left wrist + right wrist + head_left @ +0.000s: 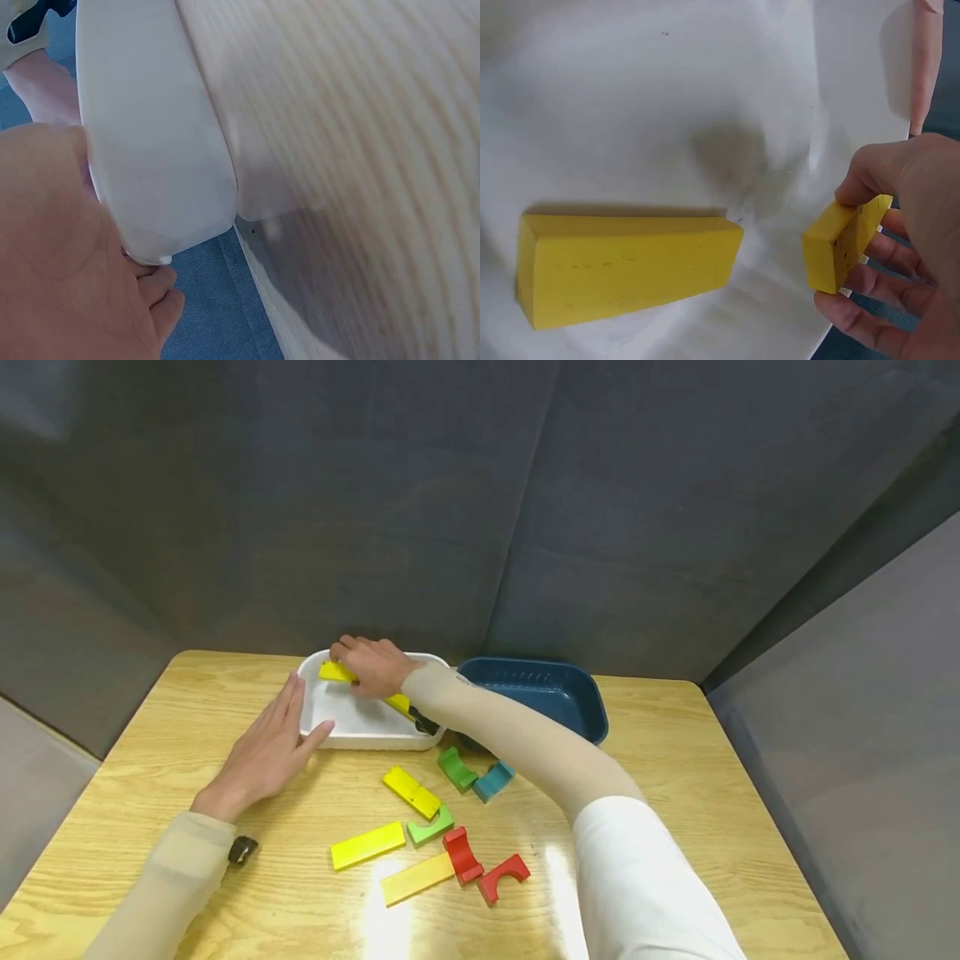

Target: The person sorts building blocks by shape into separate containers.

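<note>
Near on the wooden table (675,760), loose coloured blocks (431,827) lie scattered. Farther back, the left hand (262,752) lies flat, fingers straight, pressed against the left wall of the white tray (360,739). At the tray's far side the right hand (371,664) pinches a yellow block (844,244) by its long faces; it looks light, rigid and smooth, so gripping across its narrow width should hold, and another yellow block (622,266) lies in the tray.

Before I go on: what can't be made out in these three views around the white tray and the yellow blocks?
- Head view: the right hand covers most of the yellow block it grips over the white tray.
- Head view: the forearm hides most of the second yellow block and part of the blue basket.
- Left wrist view: the left hand sits close and blurred; the tray's inside is unseen.
- Right wrist view: the loose blocks on the table are out of frame.
</note>
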Available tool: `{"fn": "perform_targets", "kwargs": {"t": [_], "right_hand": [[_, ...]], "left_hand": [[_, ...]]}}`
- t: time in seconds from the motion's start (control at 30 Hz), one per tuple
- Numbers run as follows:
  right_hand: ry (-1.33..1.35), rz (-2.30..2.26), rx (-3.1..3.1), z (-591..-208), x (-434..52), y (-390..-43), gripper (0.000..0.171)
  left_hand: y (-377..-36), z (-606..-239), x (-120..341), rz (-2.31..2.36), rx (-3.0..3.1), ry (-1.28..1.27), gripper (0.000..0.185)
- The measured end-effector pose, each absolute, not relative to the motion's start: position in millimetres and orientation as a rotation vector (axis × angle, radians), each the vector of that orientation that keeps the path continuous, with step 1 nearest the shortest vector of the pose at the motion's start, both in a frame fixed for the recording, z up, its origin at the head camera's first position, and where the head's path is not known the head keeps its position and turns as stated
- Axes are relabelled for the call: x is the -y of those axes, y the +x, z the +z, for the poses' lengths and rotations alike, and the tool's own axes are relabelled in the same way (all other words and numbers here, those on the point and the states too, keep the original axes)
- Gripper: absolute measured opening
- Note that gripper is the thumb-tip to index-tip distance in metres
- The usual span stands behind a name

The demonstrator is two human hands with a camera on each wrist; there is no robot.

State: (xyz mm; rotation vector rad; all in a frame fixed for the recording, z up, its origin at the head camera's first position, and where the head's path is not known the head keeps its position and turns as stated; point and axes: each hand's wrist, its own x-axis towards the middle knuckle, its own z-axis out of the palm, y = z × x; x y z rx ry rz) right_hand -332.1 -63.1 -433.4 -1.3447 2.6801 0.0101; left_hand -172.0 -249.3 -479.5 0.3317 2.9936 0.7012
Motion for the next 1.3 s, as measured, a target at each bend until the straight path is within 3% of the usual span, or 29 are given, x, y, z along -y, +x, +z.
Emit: {"fn": "perform_targets", "kwargs": {"t": [0.53,1.3], "right_hand": [[-1.309,-0.1,-2.707,-413,55,-326,0.051],[-1.448,-0.302,-2.719,-382,-1,-262,0.043]], "left_hand": [[-171,-478,255,0.699,-3.007,0.32,0.096],[-171,-474,253,0.685,-3.013,0.314,0.097]]}}
